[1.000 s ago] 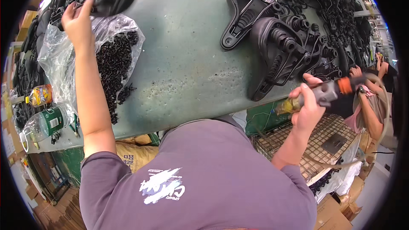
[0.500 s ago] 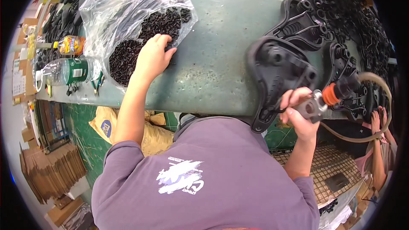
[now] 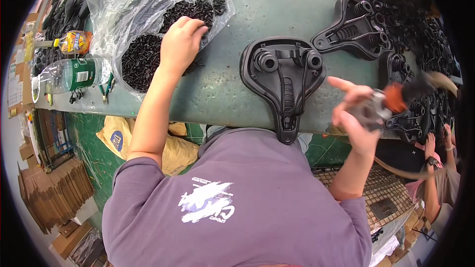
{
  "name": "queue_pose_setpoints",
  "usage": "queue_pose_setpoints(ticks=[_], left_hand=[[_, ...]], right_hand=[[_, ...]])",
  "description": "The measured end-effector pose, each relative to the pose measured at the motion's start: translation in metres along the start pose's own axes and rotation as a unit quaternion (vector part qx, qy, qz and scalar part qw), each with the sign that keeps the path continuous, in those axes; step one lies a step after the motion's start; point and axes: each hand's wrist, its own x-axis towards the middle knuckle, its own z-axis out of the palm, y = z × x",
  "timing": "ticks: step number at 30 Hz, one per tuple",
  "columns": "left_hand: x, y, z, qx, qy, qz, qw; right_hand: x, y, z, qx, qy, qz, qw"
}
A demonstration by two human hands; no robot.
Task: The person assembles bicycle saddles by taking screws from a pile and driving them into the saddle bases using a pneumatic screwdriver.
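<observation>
The black saddle (image 3: pixel 288 89) has shifted left since the earlier frame; it lies lengthwise, nose over the near edge of the surface (image 3: pixel 222 94), between the left hand (image 3: pixel 182 44), curled at black screws (image 3: pixel 141 62), grip unclear, and the nearer right hand (image 3: pixel 358 118), wrapped around a blurred power tool (image 3: pixel 377 108).

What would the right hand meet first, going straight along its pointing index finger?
Likely the black saddle lying underside up, at its wide end; depth is unclear, so the right hand might pass above it.
</observation>
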Motion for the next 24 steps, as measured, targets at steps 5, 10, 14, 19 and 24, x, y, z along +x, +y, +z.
queue_pose_setpoints(ticks=[5, 10, 14, 19, 24], left_hand=[[-0.017, 0.064, -0.024, -0.604, -0.023, -0.266, 0.751], [-0.052, 0.148, -0.024, -0.820, -0.203, -0.240, 0.479], [-0.069, 0.178, -0.021, -0.866, -0.207, -0.245, 0.383], [-0.071, 0.176, -0.014, -0.829, -0.170, -0.159, 0.509], [-0.068, 0.171, -0.011, -0.751, -0.139, -0.043, 0.644]], right_hand=[[0.003, -0.044, 0.024, 0.152, -0.036, -0.247, 0.956], [0.027, -0.061, 0.058, 0.182, -0.112, -0.321, 0.923], [0.034, -0.059, 0.062, 0.186, -0.179, -0.326, 0.910], [0.022, -0.057, 0.064, 0.155, -0.136, -0.295, 0.933], [0.018, -0.060, 0.066, 0.123, -0.119, -0.270, 0.947]])
